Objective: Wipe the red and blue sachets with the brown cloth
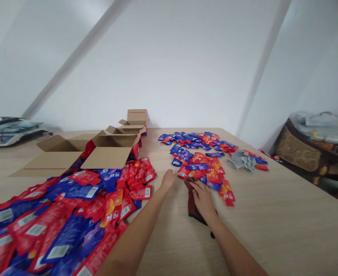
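A small brown drawstring pouch rests on the table under my right hand, its dark cord end showing near the wrist. The fingers of that hand close over the pouch's upper edge. To the left of it my left hand reaches forward, its fingers partly hidden but apparently apart, with nothing visible in them. Just ahead of both hands lie flat red sachets and blue sachets, loosely spread. A larger heap of red and blue sachets covers the table beside my left forearm.
Open cardboard boxes stand in a row behind the left heap. More sachets are scattered farther back. A grey crumpled cloth lies at the right, and a scale sits far left. A patterned brown chair with bags stands beyond the table.
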A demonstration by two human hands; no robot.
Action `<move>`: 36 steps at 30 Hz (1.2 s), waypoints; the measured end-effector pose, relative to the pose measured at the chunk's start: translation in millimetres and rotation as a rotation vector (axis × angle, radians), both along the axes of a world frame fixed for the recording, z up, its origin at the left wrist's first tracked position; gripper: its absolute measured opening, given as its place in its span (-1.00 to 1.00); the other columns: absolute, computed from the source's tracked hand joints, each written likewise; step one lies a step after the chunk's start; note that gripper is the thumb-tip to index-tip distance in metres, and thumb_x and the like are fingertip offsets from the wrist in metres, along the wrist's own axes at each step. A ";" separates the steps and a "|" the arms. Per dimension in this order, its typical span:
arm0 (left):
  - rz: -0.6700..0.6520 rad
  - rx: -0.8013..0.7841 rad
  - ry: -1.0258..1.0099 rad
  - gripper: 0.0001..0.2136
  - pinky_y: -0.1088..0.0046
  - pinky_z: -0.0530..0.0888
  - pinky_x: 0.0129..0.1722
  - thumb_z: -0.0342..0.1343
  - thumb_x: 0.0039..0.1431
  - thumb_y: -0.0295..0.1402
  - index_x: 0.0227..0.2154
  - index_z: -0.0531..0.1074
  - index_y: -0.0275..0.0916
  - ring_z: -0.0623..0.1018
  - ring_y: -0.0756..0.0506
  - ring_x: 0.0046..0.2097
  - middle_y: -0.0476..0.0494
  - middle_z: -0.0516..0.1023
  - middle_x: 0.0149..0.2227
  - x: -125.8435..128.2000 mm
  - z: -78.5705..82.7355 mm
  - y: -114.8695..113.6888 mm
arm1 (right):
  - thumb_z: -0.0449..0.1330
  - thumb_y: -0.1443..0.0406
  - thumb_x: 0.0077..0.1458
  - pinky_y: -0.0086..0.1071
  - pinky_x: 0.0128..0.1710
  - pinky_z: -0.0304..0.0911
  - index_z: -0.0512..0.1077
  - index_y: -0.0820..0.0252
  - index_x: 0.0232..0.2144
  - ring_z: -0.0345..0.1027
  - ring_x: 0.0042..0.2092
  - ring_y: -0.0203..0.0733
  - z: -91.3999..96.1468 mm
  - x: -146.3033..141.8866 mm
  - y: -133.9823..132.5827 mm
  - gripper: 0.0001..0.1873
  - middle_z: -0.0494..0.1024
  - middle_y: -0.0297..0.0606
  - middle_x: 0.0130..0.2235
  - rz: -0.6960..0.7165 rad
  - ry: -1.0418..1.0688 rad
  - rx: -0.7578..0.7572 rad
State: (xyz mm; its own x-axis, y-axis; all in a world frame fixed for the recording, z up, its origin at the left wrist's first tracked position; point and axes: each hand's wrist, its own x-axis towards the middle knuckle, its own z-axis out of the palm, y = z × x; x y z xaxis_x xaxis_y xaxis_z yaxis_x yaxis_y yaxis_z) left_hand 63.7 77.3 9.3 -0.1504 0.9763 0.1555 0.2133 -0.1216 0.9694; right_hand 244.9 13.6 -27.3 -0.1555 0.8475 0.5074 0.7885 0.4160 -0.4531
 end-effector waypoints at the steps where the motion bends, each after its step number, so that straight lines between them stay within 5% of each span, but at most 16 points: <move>1: -0.014 0.018 0.047 -0.82 0.19 0.21 0.02 0.12 -0.09 -0.50 -0.35 0.39 -0.41 0.34 -0.31 0.05 -0.51 0.43 -0.10 10.7 -1.2 4.3 | -0.07 0.37 0.09 -0.19 0.05 0.11 0.37 0.05 -0.03 0.19 0.04 -0.14 0.1 1.2 0.2 -0.57 0.38 -0.24 0.00 0.002 0.019 0.009; 5: -0.090 0.081 0.450 -0.67 0.18 0.09 0.10 0.12 -0.05 -0.50 -0.14 0.40 -0.33 0.21 -0.31 0.15 -0.45 0.27 0.10 42.6 -4.0 -3.6 | -0.08 0.35 0.10 -0.21 0.05 0.12 0.35 0.09 -0.01 0.20 0.02 -0.16 0.6 7.0 1.3 -0.58 0.37 -0.22 0.00 -0.015 0.116 0.041; 8: -0.078 0.071 0.921 -0.68 0.09 0.20 0.01 0.03 0.08 -0.41 -0.07 0.37 -0.35 0.27 -0.34 0.08 -0.49 0.34 0.01 54.4 -5.8 -31.1 | -0.09 0.34 0.11 -0.21 0.03 0.13 0.36 0.10 -0.02 0.19 0.02 -0.16 0.1 10.0 2.7 -0.59 0.37 -0.21 -0.01 -0.040 0.179 0.039; 10: -0.052 0.034 1.040 -0.68 0.11 0.29 -0.10 0.02 0.09 -0.36 -0.10 0.39 -0.39 0.34 -0.36 0.00 -0.52 0.40 -0.09 54.6 -5.5 -54.4 | -0.09 0.33 0.11 -0.20 0.02 0.13 0.37 0.08 -0.03 0.19 0.02 -0.15 -0.5 10.2 4.1 -0.59 0.38 -0.21 -0.02 -0.039 0.195 0.025; 14: -0.149 0.022 0.962 -0.69 0.23 0.36 -0.24 -0.07 0.14 -0.22 -0.25 0.45 -0.33 0.46 -0.26 -0.22 -0.41 0.45 -0.25 35.0 3.6 -90.4 | -0.09 0.33 0.11 -0.18 0.03 0.12 0.36 0.09 -0.02 0.19 0.01 -0.14 -0.6 7.7 5.6 -0.58 0.37 -0.22 -0.01 -0.027 0.197 0.003; 20: -0.007 -0.069 1.094 -0.54 0.21 0.27 -0.05 0.06 -0.01 -0.14 -0.10 0.35 -0.35 0.30 -0.32 0.02 -0.43 0.34 -0.05 4.0 15.3 -94.4 | -0.08 0.34 0.10 -0.17 0.06 0.09 0.36 0.10 -0.01 0.18 0.03 -0.13 3.7 1.2 -1.6 -0.58 0.36 -0.21 0.00 -0.014 0.167 0.020; 25: -0.235 -0.181 1.081 -0.51 0.22 0.28 -0.05 0.02 -0.05 -0.01 -0.20 0.41 -0.34 0.32 -0.31 0.00 -0.40 0.37 -0.08 -2.3 24.5 -108.8 | -0.07 0.36 0.10 -0.15 0.06 0.11 0.37 0.09 -0.02 0.16 0.05 -0.13 4.6 -4.0 -9.1 -0.59 0.37 -0.22 0.00 0.028 0.097 0.055; 29: -0.369 -0.228 1.127 -0.44 0.23 0.21 0.04 0.22 -0.28 -0.14 -0.15 0.38 -0.32 0.26 -0.34 0.09 -0.36 0.34 -0.02 -23.6 35.1 -126.2 | -0.08 0.36 0.10 -0.15 0.04 0.13 0.36 0.09 -0.02 0.16 0.05 -0.13 8.1 -7.0 -13.6 -0.59 0.36 -0.21 0.00 0.040 0.100 0.074; 33: -0.370 -0.223 0.952 -0.48 0.26 0.25 0.01 0.23 -0.30 -0.29 -0.17 0.34 -0.33 0.31 -0.32 0.08 -0.38 0.38 -0.03 -31.3 24.2 -124.3 | -0.08 0.36 0.11 -0.15 0.04 0.13 0.33 0.03 0.01 0.16 0.04 -0.14 18.2 -14.5 -21.3 -0.57 0.35 -0.23 0.01 0.112 0.108 0.108; 36: -0.289 -0.236 0.636 -0.66 0.34 0.39 -0.28 0.13 -0.16 -0.33 -0.25 0.29 -0.29 0.51 -0.17 -0.26 -0.23 0.50 -0.29 -19.6 4.5 -109.2 | -0.07 0.37 0.10 -0.15 0.03 0.12 0.32 0.00 0.02 0.15 0.04 -0.14 25.4 -17.4 -25.9 -0.56 0.33 -0.24 0.03 0.145 0.058 0.116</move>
